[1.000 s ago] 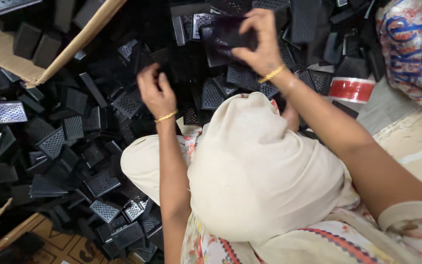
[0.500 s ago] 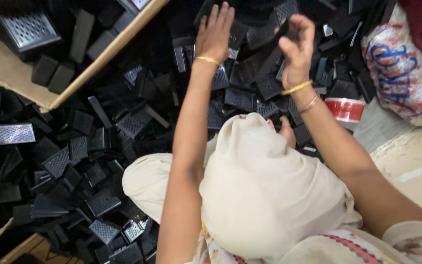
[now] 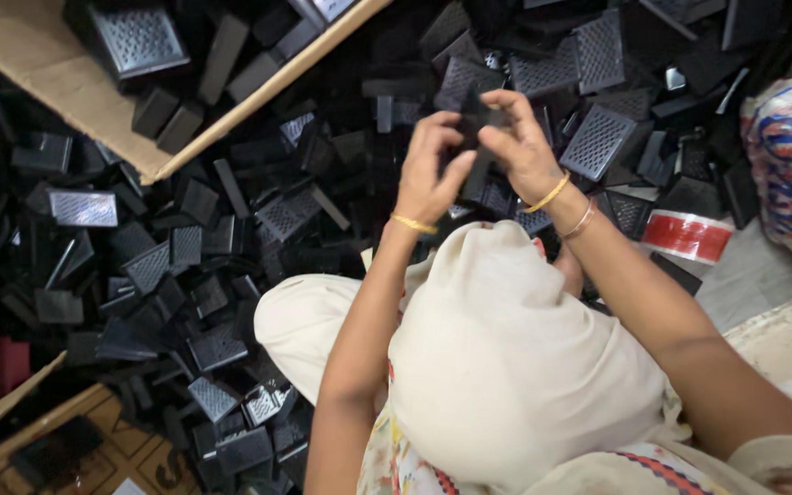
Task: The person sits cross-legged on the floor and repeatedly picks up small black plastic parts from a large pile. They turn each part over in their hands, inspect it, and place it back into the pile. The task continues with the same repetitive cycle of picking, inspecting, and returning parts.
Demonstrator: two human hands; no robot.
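Black plastic grille pieces lie heaped across the floor, some spilling into a brown cardboard box at upper left. Above the heap, the left hand and right hand meet, each grip closed on one small black plastic part. A red-and-white tape roll sits to the right.

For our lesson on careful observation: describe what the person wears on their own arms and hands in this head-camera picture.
Both forearms are bare, with no gloves and no sleeves in view below the elbow. The left hand has one thin gold-coloured bangle at the wrist. The right hand has two thin bangles at the wrist, one gold-coloured and one paler. No rings can be made out.
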